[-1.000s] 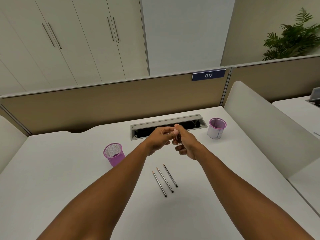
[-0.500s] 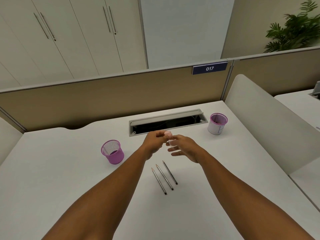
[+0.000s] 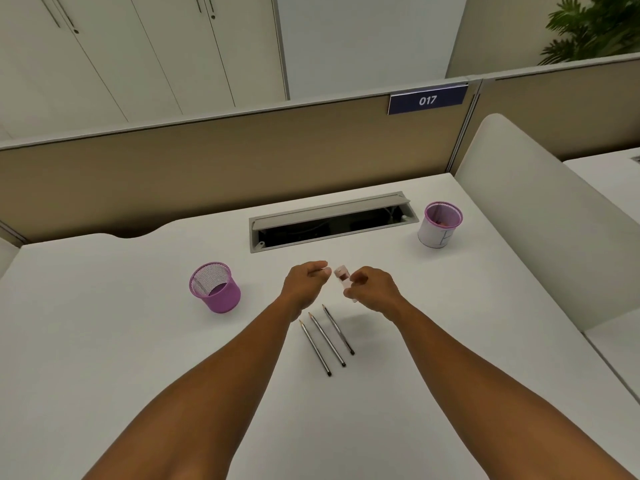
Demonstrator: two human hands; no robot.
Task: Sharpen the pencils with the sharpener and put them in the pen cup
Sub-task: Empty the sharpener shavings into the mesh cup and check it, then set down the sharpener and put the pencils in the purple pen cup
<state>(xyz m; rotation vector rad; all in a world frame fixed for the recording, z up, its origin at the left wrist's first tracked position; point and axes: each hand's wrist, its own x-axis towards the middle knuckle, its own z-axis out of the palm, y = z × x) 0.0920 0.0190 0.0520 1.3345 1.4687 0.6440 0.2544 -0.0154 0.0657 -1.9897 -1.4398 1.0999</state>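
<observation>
Three pencils (image 3: 326, 341) lie parallel on the surface (image 3: 104, 358), tips pointing away. Above them, right hand (image 3: 372, 289) fingers pinch one sharpener (image 3: 341, 273); left hand (image 3: 304, 284) seems curled. Two cups: mesh cup (image 3: 214, 287), white cup (image 3: 439, 225).

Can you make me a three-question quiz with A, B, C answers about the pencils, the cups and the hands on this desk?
1. Where do the pencils lie?
A. in the mesh cup
B. on the desk, near the hands
C. in the cable slot

2. How many pencils are there?
A. two
B. three
C. five

3. What is the right hand doing?
A. holding the small sharpener
B. lying flat
C. gripping a pencil

Answers: 1 B, they lie side by side on the white desk. 2 B, three show. 3 A, its fingers curl round the sharpener.
</observation>
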